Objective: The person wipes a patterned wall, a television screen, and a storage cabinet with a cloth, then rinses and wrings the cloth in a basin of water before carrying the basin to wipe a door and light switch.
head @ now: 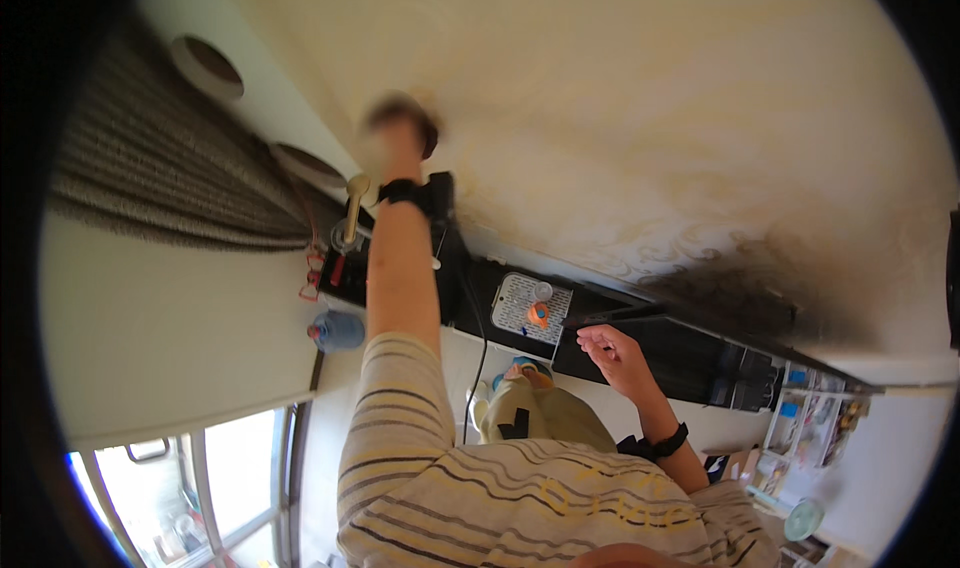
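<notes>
My left hand (397, 140) is raised high at the pale patterned wall (600, 118), blurred. It is closed around a dark object (430, 134) whose kind the blur hides; whether that object touches the wall I cannot tell. My right hand (613, 358) hangs lower, over the front edge of a long black cabinet (600, 354), fingers loosely bent and nothing visible in them. A white slotted tray (510, 298) lies on the cabinet near it, bearing a clear cup (543, 290) and an orange item (538, 314). Both wrists wear black bands.
A thin black television (720, 298) stands edge-on along the wall. One black cable (480, 328) runs down past my left arm. On the left are a grey curtain (180, 148), a beige upright fitting (354, 208) and a blue water jug (339, 331). A white shelf rack (806, 410) stands right.
</notes>
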A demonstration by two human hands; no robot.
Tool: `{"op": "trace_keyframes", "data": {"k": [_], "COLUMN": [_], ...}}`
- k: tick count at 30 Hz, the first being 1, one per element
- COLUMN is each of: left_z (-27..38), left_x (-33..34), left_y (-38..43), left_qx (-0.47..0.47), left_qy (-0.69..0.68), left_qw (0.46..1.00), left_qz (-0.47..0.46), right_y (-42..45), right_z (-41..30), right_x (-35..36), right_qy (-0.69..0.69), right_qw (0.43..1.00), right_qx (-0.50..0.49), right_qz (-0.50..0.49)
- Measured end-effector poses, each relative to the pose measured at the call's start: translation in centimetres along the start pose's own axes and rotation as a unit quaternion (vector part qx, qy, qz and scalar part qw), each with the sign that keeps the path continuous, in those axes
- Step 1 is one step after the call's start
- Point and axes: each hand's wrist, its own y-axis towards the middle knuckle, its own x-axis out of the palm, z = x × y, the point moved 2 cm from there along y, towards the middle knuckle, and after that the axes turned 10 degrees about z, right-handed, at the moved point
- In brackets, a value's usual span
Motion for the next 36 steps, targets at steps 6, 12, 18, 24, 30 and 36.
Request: {"op": "trace_keyframes", "data": {"k": [6,12,18,24,30,36], "left_z": [5.1,20.6,34.1,37.3,37.7,38.4], "left_x": [-6.8,-16.1,-20.0,-22.7,-20.6,-21.3], "left_y": [-4.8,-14.7,-21.4,-24.2,-23.2,-22.6], "left_qx": [-0.203,-0.019,0.24,0.378,0.289,0.2], "left_qy": [-0.673,-0.655,-0.717,-0.577,-0.591,-0.603], "left_qw": [0.695,0.748,0.532,0.673,0.673,0.709], "left_qz": [0.146,-0.104,-0.381,-0.267,-0.336,-0.306], "right_y": [1.3,3.7,6.6,4.7,12.6,16.1], "right_z": [-1.8,-8.6,-8.8,-9.5,-9.5,-10.4], "right_x": [0.1,-3.6,-6.5,-12.6,-20.9,-21.9], "right_qy": [0.058,0.171,0.208,0.404,0.298,0.194], "right_qw": [0.996,0.969,0.853,0.79,0.767,0.735], "right_qx": [-0.064,-0.119,-0.36,-0.225,-0.121,-0.046], "right_qz": [-0.017,0.129,0.316,0.402,0.555,0.648]}}
